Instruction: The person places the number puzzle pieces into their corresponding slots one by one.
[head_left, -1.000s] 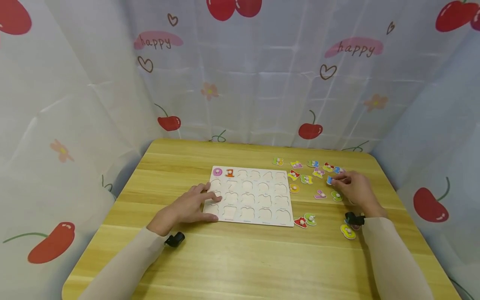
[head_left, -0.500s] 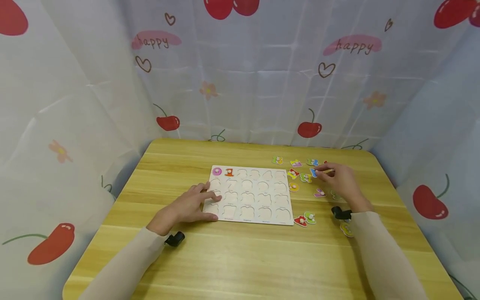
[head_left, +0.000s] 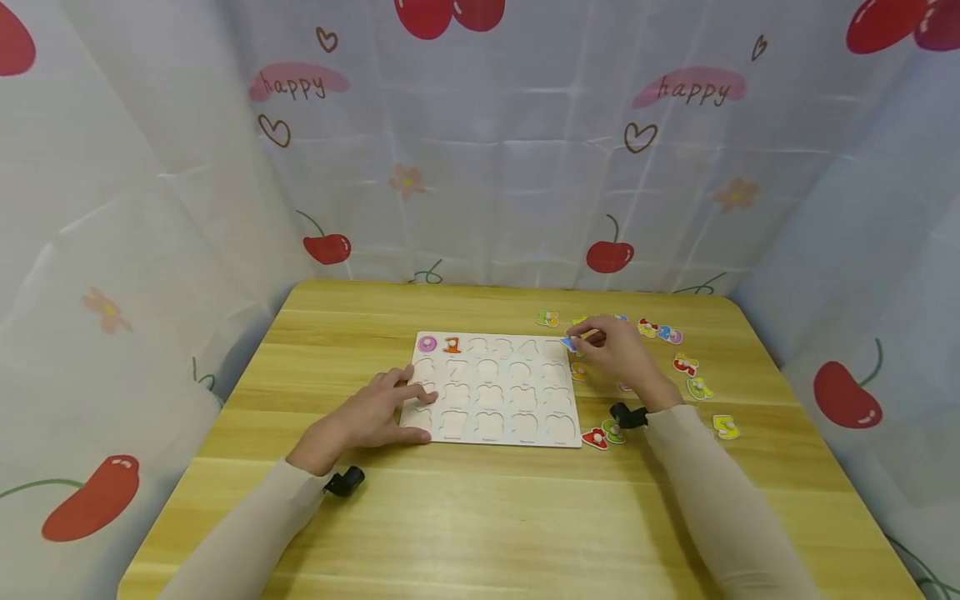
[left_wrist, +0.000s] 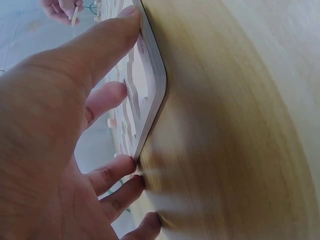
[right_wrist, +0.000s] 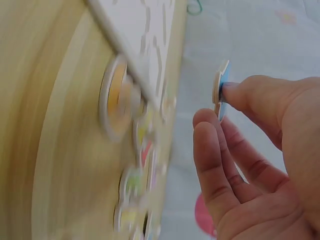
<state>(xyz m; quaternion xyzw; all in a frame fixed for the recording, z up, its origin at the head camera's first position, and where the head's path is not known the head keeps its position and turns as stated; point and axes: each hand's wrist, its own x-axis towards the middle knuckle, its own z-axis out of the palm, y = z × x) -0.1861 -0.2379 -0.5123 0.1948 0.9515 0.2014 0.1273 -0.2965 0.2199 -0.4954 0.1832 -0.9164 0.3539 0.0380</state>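
A white wooden number-puzzle board (head_left: 472,371) lies on the table. In its top row sit a pink zero piece (head_left: 427,343) and a red-orange one piece (head_left: 452,345). My left hand (head_left: 371,412) rests at the board's left side. In the left wrist view its thumb and a finger lie on the board, with other fingers spread on the edge and tabletop. My right hand (head_left: 618,354) pinches a blue puzzle piece (right_wrist: 224,80) between thumb and fingers, raised above the table. In the head view this piece overlaps the board's upper right corner; its number is hidden.
Several knobbed number pieces lie right of the board, among them a yellow five (head_left: 725,427), a red one (head_left: 595,438) near the board's lower right corner and an orange one (head_left: 578,371) by its right edge. A cherry-print curtain (head_left: 480,167) surrounds the wooden table (head_left: 495,517).
My right hand has moved left with the blue piece, from among the loose pieces to the board's upper right corner. My left hand has stayed on the board. The head view has shifted slightly.
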